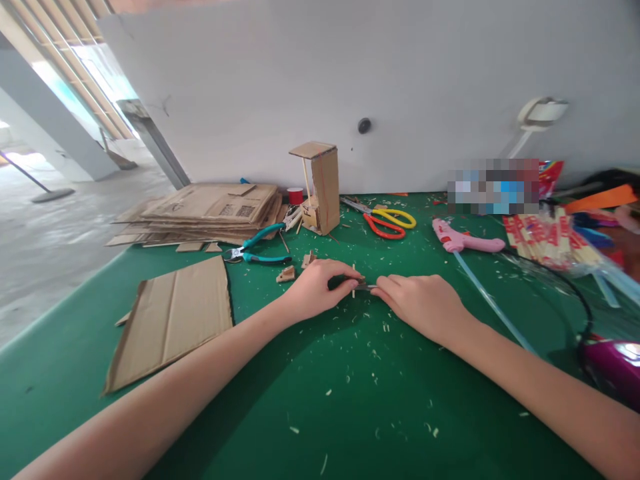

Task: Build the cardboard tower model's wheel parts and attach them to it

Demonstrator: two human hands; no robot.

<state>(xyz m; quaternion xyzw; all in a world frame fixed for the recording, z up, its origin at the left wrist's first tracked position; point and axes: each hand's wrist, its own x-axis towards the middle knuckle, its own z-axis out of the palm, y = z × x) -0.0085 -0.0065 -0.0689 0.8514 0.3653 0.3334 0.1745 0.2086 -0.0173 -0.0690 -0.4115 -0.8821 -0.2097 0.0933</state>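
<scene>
1. Green counter (280, 427) spreads closest, sprinkled with pale shavings. Clock directions below run from where the hands nearly meet.
2. At 9 o'clock, the left hand (317, 288) pinches a thin wooden stick (354, 293), with a small brown piece (361, 279) at the fingertips.
3. At 3 o'clock, the right hand (423, 300) is closed round a thin grey tool (369, 287), mostly hidden, its end beside the stick.
4. At 11 o'clock stands a roofed cardboard structure (327, 193) with a stick under its roof edge; just behind it is a small red container (295, 197), whose contents I cannot make out.
5. Between 2 and 3 o'clock, a clear plastic bag (567, 248) holds red-printed, pale packets.
6. Teal-handled pliers (260, 247) lie between 9 and 10 o'clock, scissors (387, 220) at 1, and a pink glue gun (473, 241) at 2.
</scene>
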